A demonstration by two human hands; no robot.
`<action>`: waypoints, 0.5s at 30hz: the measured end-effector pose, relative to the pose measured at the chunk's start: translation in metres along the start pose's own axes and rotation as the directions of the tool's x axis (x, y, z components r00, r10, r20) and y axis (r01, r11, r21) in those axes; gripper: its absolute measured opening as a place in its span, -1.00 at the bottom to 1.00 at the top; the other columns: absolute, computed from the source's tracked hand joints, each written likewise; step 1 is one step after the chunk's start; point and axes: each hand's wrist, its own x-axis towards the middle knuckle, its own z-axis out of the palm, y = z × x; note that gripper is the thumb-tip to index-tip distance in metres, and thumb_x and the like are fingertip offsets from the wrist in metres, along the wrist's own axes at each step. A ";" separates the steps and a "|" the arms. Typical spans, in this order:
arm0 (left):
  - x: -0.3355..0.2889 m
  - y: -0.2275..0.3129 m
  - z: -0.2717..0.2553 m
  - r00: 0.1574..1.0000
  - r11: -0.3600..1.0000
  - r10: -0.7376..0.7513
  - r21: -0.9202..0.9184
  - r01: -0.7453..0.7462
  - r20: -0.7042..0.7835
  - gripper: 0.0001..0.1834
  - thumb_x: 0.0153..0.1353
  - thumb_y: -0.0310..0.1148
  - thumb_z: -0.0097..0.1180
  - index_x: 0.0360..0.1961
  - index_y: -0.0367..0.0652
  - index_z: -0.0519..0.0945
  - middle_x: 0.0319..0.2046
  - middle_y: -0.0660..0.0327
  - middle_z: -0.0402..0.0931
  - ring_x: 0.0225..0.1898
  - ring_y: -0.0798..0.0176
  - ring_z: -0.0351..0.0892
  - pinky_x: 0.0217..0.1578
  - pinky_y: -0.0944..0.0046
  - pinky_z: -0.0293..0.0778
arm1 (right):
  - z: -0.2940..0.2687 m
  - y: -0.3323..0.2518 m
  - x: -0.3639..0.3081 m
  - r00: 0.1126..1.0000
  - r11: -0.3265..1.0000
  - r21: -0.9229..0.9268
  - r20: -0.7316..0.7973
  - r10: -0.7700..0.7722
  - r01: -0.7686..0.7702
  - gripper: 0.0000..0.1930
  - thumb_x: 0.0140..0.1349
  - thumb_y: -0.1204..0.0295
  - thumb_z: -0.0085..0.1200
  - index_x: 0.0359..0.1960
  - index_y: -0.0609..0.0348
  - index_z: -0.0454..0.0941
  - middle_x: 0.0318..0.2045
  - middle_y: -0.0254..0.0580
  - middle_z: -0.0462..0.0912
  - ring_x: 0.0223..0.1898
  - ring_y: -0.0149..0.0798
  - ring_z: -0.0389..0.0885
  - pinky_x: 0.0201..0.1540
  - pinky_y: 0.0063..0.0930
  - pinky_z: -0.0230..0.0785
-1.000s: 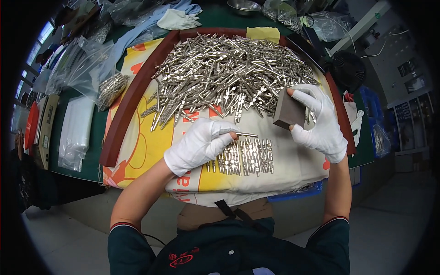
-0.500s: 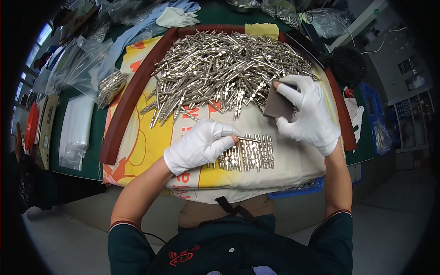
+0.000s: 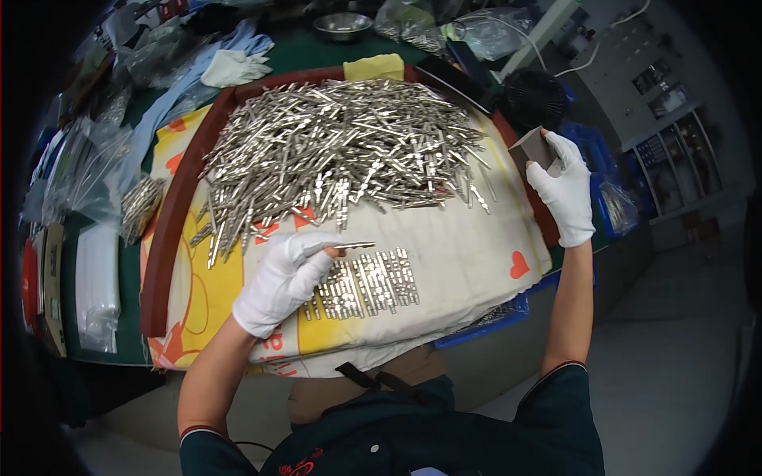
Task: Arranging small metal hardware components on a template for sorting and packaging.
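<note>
My left hand (image 3: 278, 282), in a white glove with bare fingertips, is closed in a pinch on a thin silvery metal rod (image 3: 359, 245). Just beneath it, several stepped metal rods (image 3: 381, 279) lie side by side in a row on the cloth. Out at the right, over the red-brown wooden edge, my gloved right hand (image 3: 567, 194) grips a flat grey-brown square block (image 3: 529, 147) between thumb and fingers; its exact kind is unclear. A large heap of similar metal rods (image 3: 341, 151) spreads across the far part of the cloth.
Red-brown wooden rails (image 3: 184, 214) border the printed cloth (image 3: 468, 254) at left, back and right. Plastic bags (image 3: 99, 270) lie at the left. Behind the heap are a yellow cloth (image 3: 373, 67) and a metal bowl (image 3: 343, 26). A black fan (image 3: 533, 97) stands back right.
My right hand has carried the block rightward, from over the heap's edge to beyond the cloth. The left hand still pinches its rod above the row. The whole view has shifted.
</note>
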 end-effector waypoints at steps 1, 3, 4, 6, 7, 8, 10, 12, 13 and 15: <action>0.000 0.007 0.000 1.000 1.000 -0.019 -0.003 0.019 -0.005 -0.79 0.38 -0.36 0.02 -0.20 -0.30 0.61 -0.54 0.27 0.48 -0.54 0.42 0.42 -0.49 0.39 0.34 | -0.009 0.023 0.002 0.994 0.994 -0.038 -0.041 0.101 -0.103 -0.40 -0.06 0.22 0.24 0.06 0.25 0.55 0.01 0.01 0.59 -0.03 -0.05 0.61 0.07 -0.34 0.42; -0.002 0.008 0.002 0.999 1.000 0.010 0.008 -0.010 -0.052 -0.78 0.39 -0.35 0.02 -0.24 -0.31 0.60 -0.56 0.30 0.45 -0.55 0.46 0.39 -0.51 0.41 0.32 | -0.022 0.049 0.000 0.967 0.945 -0.209 -0.068 0.244 -0.253 -0.29 -0.09 0.12 0.24 0.12 0.25 0.49 0.03 0.07 0.59 0.01 -0.01 0.60 0.12 -0.27 0.39; -0.001 0.011 -0.002 0.999 0.999 -0.036 0.035 0.036 -0.008 -0.78 0.39 -0.34 0.03 -0.23 -0.31 0.59 -0.55 0.31 0.45 -0.54 0.48 0.38 -0.50 0.42 0.32 | -0.025 0.047 -0.004 0.958 0.919 -0.274 -0.042 0.283 -0.283 -0.28 -0.09 0.11 0.23 0.14 0.24 0.47 0.03 0.08 0.59 0.02 0.01 0.60 0.12 -0.25 0.40; 0.001 0.010 0.001 0.999 0.999 -0.040 0.001 0.040 -0.017 -0.78 0.39 -0.35 0.03 -0.21 -0.31 0.59 -0.53 0.32 0.45 -0.53 0.49 0.38 -0.48 0.43 0.33 | -0.025 0.047 -0.014 0.971 0.894 -0.384 -0.039 0.235 -0.232 -0.28 -0.12 0.10 0.19 0.13 0.21 0.47 0.00 0.09 0.60 0.00 0.04 0.60 0.10 -0.21 0.41; 0.000 0.006 0.001 0.997 0.998 -0.062 -0.027 0.061 -0.036 -0.79 0.39 -0.35 0.04 -0.18 -0.30 0.59 -0.52 0.33 0.45 -0.52 0.49 0.38 -0.47 0.45 0.34 | -0.021 0.044 -0.016 0.976 0.865 -0.461 -0.019 0.215 -0.199 -0.29 -0.14 0.09 0.17 0.10 0.19 0.49 -0.06 0.10 0.60 -0.05 0.08 0.61 0.02 -0.14 0.45; 0.001 0.004 0.002 0.997 0.998 -0.066 -0.025 0.065 -0.037 -0.79 0.39 -0.35 0.04 -0.18 -0.30 0.59 -0.52 0.33 0.45 -0.52 0.49 0.38 -0.47 0.45 0.34 | -0.021 0.042 -0.015 0.976 0.866 -0.459 -0.016 0.216 -0.199 -0.29 -0.14 0.09 0.17 0.10 0.19 0.49 -0.06 0.10 0.60 -0.05 0.08 0.61 0.02 -0.14 0.45; 0.000 0.002 -0.001 0.998 0.998 -0.047 0.042 0.049 -0.046 -0.79 0.39 -0.36 0.04 -0.15 -0.29 0.59 -0.51 0.33 0.45 -0.52 0.50 0.38 -0.47 0.46 0.34 | -0.013 0.038 -0.011 0.966 0.829 -0.520 0.029 0.259 -0.207 -0.31 -0.14 0.09 0.15 0.08 0.16 0.50 -0.12 0.09 0.59 -0.10 0.10 0.62 -0.06 -0.07 0.47; -0.001 0.001 -0.001 0.996 0.999 -0.051 0.002 0.052 -0.070 -0.79 0.37 -0.39 0.06 -0.09 -0.31 0.59 -0.56 0.34 0.44 -0.55 0.50 0.36 -0.50 0.45 0.32 | -0.013 0.032 -0.012 0.972 0.854 -0.491 0.054 0.227 -0.172 -0.29 -0.12 0.03 0.21 0.10 0.14 0.49 -0.12 0.08 0.60 -0.10 0.10 0.62 -0.07 -0.07 0.46; 0.000 0.005 -0.001 0.996 0.999 -0.048 -0.011 0.048 -0.074 -0.78 0.36 -0.41 0.06 -0.08 -0.31 0.59 -0.58 0.34 0.44 -0.57 0.50 0.36 -0.50 0.44 0.32 | -0.015 0.029 -0.012 0.977 0.867 -0.469 0.044 0.210 -0.165 -0.26 -0.09 -0.02 0.24 0.11 0.16 0.47 -0.09 0.04 0.60 -0.06 0.07 0.61 -0.04 -0.10 0.45; 0.006 0.005 0.003 0.998 1.000 -0.015 0.017 0.016 -0.068 -0.78 0.35 -0.44 0.06 -0.04 -0.30 0.58 -0.57 0.33 0.45 -0.55 0.48 0.39 -0.49 0.42 0.35 | -0.025 0.043 -0.013 0.973 0.881 -0.431 0.030 0.231 -0.196 -0.21 -0.06 -0.04 0.26 0.16 0.24 0.45 0.03 0.02 0.60 0.02 0.01 0.60 0.05 -0.19 0.43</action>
